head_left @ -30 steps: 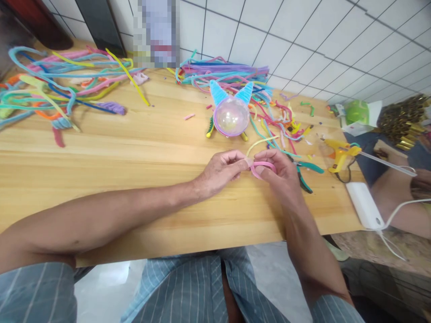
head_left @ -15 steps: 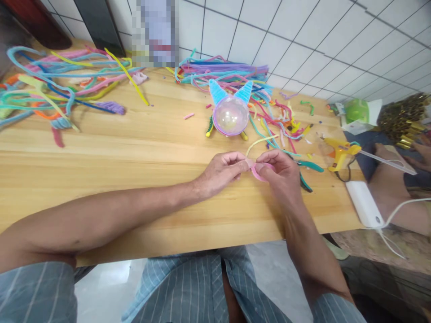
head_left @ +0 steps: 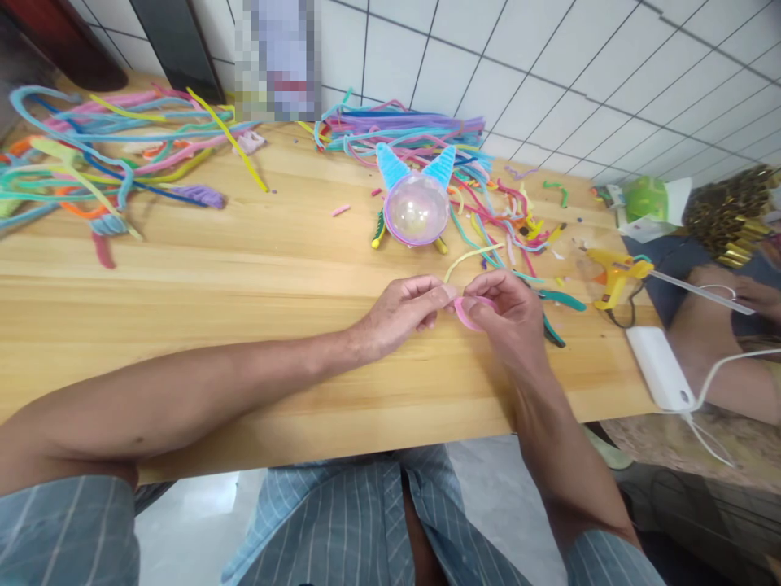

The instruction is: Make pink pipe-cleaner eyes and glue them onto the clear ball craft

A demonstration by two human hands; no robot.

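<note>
In the middle of the table, my left hand is closed in a pinch at a pale yellow pipe cleaner, which curves up and right from behind the fingertips. Close beside it, my right hand pinches a pink pipe cleaner bent into a loop; part of the loop is hidden by the thumb. Just beyond both hands sits a clear plastic ball with a purple rim, blue fuzzy ears and green-and-yellow legs. Teal-handled pliers lie partly behind my right hand.
Pipe cleaners lie in a tangled heap at left and in a bundle by the tiled wall. To the right are a yellow glue gun and a white power box with a cable. Another person's arm shows at the far right.
My left fingertips have drawn very slightly away from the pink loop, leaving a small gap. Otherwise both hands keep nearly the same place. The other person's hand at far right has moved toward the glue stick.
</note>
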